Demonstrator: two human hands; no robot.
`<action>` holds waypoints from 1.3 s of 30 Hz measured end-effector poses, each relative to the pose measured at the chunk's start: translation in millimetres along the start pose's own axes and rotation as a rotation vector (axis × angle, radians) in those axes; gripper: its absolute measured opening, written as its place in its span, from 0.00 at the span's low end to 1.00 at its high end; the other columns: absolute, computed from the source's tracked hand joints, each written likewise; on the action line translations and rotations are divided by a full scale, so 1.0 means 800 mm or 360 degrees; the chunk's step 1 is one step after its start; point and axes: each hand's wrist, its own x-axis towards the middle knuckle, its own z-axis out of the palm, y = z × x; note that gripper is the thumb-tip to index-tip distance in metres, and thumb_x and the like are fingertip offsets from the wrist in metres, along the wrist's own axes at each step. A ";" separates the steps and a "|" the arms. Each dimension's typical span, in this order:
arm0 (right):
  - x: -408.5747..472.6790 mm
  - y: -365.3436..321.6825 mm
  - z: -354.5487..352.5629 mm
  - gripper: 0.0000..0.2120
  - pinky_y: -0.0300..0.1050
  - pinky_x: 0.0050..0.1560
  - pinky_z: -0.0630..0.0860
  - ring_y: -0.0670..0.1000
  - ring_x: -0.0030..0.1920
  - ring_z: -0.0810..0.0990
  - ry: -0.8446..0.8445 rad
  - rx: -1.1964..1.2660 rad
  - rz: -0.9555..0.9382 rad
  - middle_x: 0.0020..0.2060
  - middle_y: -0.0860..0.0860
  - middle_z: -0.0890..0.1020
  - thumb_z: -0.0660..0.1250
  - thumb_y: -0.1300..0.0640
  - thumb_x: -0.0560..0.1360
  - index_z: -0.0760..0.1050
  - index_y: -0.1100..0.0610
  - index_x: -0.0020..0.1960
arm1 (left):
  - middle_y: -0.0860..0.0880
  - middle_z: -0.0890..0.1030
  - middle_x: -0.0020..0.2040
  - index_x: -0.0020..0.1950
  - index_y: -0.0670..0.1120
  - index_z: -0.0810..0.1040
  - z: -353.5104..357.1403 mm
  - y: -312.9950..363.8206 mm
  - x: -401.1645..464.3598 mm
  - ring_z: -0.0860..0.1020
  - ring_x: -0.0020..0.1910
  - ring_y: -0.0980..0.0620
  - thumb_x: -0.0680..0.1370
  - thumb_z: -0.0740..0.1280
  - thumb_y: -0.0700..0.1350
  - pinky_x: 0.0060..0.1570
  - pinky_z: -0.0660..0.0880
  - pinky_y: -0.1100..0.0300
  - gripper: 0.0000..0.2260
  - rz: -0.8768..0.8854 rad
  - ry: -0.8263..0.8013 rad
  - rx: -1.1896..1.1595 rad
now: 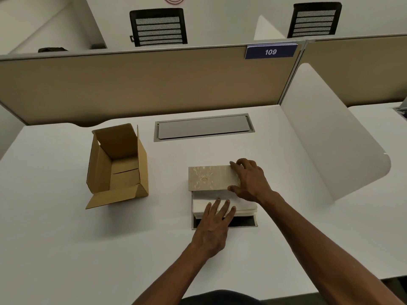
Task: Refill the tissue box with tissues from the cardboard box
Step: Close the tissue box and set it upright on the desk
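Note:
A beige patterned tissue box [209, 178] lies near the middle of the white desk, with its cover slid toward the far side. A white stack of tissues [244, 205] shows in the uncovered near part, above a dark gap in the box's base. My right hand [250, 180] grips the right end of the cover, thumb on the near edge and fingers on the far edge. My left hand [214, 225] lies flat on the tissues with its fingers spread. The open brown cardboard box [116, 166] stands to the left and looks empty inside.
The white desk [66, 238] has a grey cable hatch [203, 127] at the back. A tan partition with a blue sign reading 109 [271, 51] closes the far side. A white curved divider [330, 139] stands on the right. Two black chairs sit beyond the partition.

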 end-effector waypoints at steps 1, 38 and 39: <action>-0.002 -0.001 -0.001 0.43 0.60 0.72 0.66 0.59 0.72 0.66 -0.0020 -0.0027 -0.0002 0.73 0.55 0.68 0.74 0.38 0.71 0.61 0.52 0.79 | 0.46 0.50 0.83 0.83 0.50 0.53 -0.001 0.001 0.000 0.46 0.81 0.42 0.83 0.62 0.44 0.79 0.44 0.43 0.31 0.0002 0.0006 -0.0002; 0.070 -0.047 -0.043 0.30 0.47 0.53 0.77 0.54 0.52 0.80 -0.1129 -0.0107 -0.0202 0.57 0.55 0.84 0.83 0.46 0.65 0.79 0.57 0.63 | 0.43 0.56 0.82 0.83 0.52 0.51 0.003 0.009 -0.018 0.55 0.80 0.41 0.78 0.69 0.48 0.74 0.41 0.48 0.38 -0.0095 -0.0133 -0.0035; 0.069 -0.047 -0.042 0.30 0.48 0.54 0.78 0.54 0.52 0.80 -0.1120 -0.0120 -0.0213 0.57 0.55 0.84 0.83 0.46 0.65 0.79 0.57 0.62 | 0.43 0.62 0.80 0.82 0.52 0.57 0.005 0.010 -0.023 0.61 0.78 0.41 0.75 0.73 0.50 0.74 0.48 0.48 0.40 -0.0118 -0.0114 -0.0055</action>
